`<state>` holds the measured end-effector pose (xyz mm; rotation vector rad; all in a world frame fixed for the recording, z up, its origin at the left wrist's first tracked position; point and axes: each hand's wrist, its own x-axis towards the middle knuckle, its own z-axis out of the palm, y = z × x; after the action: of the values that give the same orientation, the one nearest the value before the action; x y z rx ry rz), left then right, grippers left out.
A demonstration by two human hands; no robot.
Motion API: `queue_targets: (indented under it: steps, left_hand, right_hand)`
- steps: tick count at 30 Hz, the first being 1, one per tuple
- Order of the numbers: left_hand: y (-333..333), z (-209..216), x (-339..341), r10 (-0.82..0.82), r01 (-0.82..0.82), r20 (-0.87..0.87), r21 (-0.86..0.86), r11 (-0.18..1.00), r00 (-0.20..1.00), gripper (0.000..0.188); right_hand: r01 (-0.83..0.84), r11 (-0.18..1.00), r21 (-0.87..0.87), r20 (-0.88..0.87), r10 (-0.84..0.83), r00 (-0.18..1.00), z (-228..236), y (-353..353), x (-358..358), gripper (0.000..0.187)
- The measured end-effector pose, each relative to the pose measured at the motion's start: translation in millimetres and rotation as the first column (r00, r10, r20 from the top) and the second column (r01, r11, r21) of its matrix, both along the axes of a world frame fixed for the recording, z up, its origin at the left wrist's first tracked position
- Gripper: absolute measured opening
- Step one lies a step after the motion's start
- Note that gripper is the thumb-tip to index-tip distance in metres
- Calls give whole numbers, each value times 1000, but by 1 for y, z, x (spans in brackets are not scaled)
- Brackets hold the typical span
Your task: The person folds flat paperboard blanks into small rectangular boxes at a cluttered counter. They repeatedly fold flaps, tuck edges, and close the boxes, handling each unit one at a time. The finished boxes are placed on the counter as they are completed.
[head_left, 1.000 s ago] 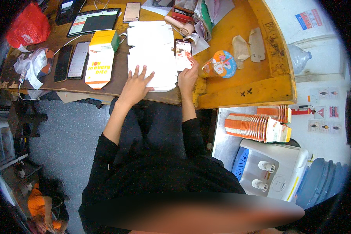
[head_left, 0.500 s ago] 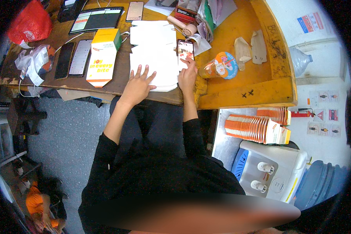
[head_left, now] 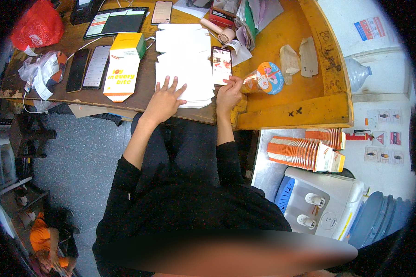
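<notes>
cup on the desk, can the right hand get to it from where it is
Probably yes: the cup is just to the right of the right hand, and no object shows between them. The hand is at the near end of the phone, which does not seem to block the way.

A head-worn fisheye looks down from near over lap [head_left: 189,145] and desk [head_left: 146,85].

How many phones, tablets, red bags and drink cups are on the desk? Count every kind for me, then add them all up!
Phones: 4 (one by the right hand, three farther left)
Tablets: 1
Red bags: 1
Drink cups: 1
Total: 7
</notes>
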<state>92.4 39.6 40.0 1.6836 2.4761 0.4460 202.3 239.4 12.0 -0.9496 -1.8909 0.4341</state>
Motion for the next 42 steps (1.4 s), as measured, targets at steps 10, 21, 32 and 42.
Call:
queue_targets:
  steps: [10,21,32,42]
  left_hand:
    - [-1,-1,1,-2,3,-21,9,1000,1000,53]
    - [-2,-10,-2,56,-36,-77,241,970,995,33]
    - [-20,47,-13,436,-639,495,708,299,752,21]
    - [-84,102,16,411,-708,699,687,-163,585,37]
  right_hand:
    - [52,998,29,-46,-50,998,-1,-3,4,15]
    - [9,997,76,120,-18,993,6,-1,3,21]
    - [-150,988,16,-8,151,989,-1,7,2,37]
    - [-336,942,-22,136,335,932,2,11,0,48]
